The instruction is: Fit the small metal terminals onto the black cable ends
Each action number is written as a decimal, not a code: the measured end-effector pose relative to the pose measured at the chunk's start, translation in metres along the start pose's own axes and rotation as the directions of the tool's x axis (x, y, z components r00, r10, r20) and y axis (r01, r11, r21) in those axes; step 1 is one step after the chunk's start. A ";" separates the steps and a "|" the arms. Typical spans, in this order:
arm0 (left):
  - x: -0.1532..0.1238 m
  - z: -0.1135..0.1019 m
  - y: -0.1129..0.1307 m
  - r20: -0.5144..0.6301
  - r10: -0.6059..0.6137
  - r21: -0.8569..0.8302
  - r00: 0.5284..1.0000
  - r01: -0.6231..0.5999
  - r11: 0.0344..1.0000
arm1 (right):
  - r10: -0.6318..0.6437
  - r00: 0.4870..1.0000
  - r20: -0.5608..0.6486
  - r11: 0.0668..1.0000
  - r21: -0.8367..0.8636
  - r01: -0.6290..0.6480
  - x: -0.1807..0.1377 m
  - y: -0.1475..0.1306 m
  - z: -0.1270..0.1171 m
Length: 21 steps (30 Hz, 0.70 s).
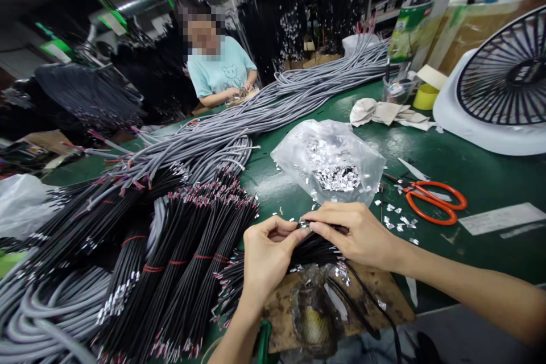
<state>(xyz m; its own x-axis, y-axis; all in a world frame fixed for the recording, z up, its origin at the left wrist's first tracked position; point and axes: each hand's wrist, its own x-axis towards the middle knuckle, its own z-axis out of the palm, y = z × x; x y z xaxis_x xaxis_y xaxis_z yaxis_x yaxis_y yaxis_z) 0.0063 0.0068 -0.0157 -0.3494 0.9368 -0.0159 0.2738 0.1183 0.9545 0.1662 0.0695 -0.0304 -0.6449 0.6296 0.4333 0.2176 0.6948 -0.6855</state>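
Observation:
My left hand and my right hand meet in front of me, both closed in a pinch. Between their fingertips shows a small silvery foil piece; what else they grip is hidden by the fingers. Black cables lie just below my hands. Under them is a worn wooden board carrying a lumpy, yellowish-brown wrapped block. Right beyond my fingers rests a clear plastic bag with many shiny foil pieces inside.
Red-handled scissors lie at the right among loose foil bits, near a white fan. Bundled black cables fill the left, and long grey cables cross the green table. A person sits across, handling something.

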 end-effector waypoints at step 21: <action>-0.001 -0.002 0.002 0.144 0.040 0.031 0.989 -0.045 0.999 | 0.068 0.998 0.016 0.997 0.026 -0.069 0.002 0.000 -0.002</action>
<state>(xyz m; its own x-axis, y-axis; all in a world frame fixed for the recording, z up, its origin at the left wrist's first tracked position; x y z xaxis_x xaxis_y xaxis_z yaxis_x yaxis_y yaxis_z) 0.0058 0.0054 -0.0129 -0.2058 0.9784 -0.0207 0.3171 0.0867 0.9444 0.1663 0.0720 -0.0284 -0.6402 0.6700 0.3758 0.2425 0.6405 -0.7287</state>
